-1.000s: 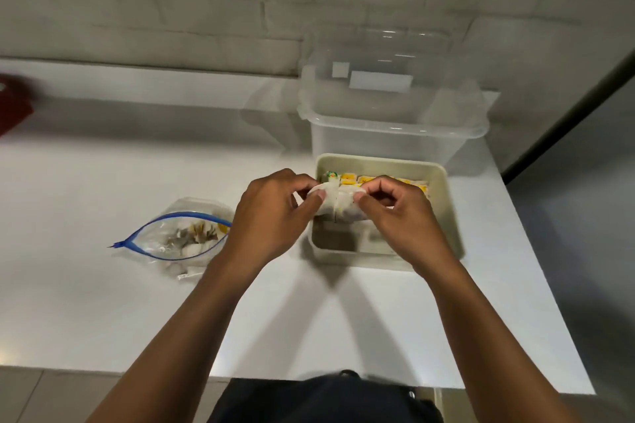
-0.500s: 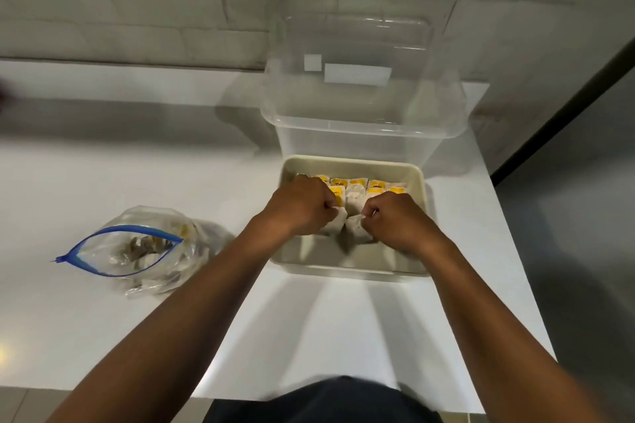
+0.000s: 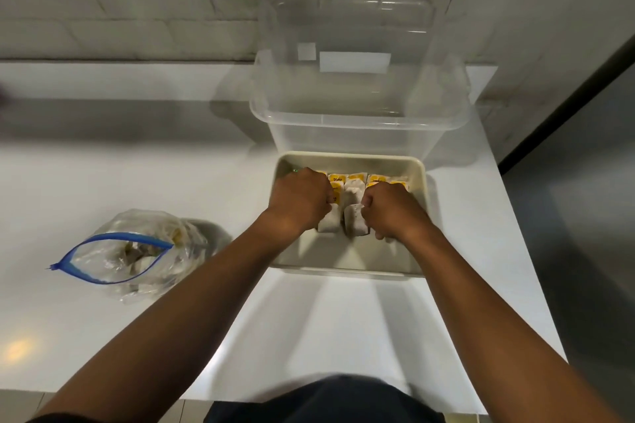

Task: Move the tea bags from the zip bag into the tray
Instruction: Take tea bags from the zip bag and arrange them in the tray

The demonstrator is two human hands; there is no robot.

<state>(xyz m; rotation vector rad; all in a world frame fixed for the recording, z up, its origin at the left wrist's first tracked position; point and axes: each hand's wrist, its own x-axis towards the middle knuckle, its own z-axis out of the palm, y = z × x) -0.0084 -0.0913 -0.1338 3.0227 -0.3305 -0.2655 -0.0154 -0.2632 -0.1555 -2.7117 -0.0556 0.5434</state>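
Note:
A beige tray [image 3: 347, 269] sits on the white counter, right of centre. Rows of white tea bags with yellow tags [image 3: 355, 178] stand along its far side. Both hands are down inside the tray with fingers curled. My left hand [image 3: 300, 201] grips a white tea bag [image 3: 328, 225] and my right hand [image 3: 391, 208] grips another tea bag [image 3: 354, 223] beside it. The clear zip bag [image 3: 137, 256] with a blue zipper lies open on the counter to the left, with several tea bags still inside.
A large clear plastic tub [image 3: 357, 106] stands directly behind the tray, against the white brick wall. The white counter [image 3: 103, 165] ends at its right edge near the tray, with a dark floor beyond.
Both hands, which held the tea bags above the tray, have come down into it and stand the bags in front of the rows. The view has shifted closer.

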